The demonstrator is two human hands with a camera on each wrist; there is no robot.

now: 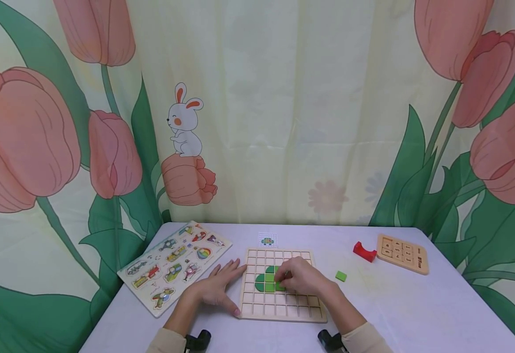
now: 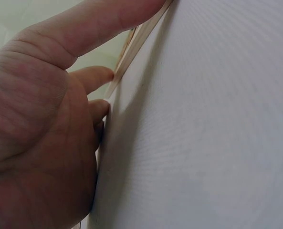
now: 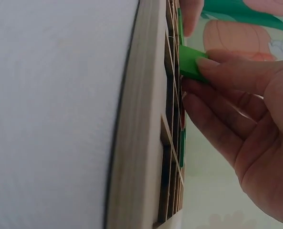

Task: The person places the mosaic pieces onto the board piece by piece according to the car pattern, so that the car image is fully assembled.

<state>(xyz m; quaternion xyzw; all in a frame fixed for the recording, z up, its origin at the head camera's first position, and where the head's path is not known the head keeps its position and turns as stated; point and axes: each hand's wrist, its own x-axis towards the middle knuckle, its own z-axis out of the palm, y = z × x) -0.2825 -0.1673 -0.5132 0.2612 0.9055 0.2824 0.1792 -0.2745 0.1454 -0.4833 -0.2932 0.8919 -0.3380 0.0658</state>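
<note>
A wooden grid board (image 1: 284,315) lies on the table with green pieces (image 1: 264,284) set near its middle. My right hand (image 1: 301,277) is over the board and pinches a light green square tile (image 3: 191,63) between thumb and fingers. That tile is tilted, its edge right at the grid in the right wrist view. My left hand (image 1: 215,287) is spread along the board's left side, thumb at the near corner and fingertips by the upper left edge. Another green square tile (image 1: 341,276) lies loose to the right of the board.
Behind the board is a small picture card (image 1: 267,239). A picture puzzle board (image 1: 156,264) lies left, partly beside my left forearm. To the right are a red curved block (image 1: 364,252) and a wooden number board (image 1: 402,252). A printed curtain (image 1: 266,122) hangs behind the table.
</note>
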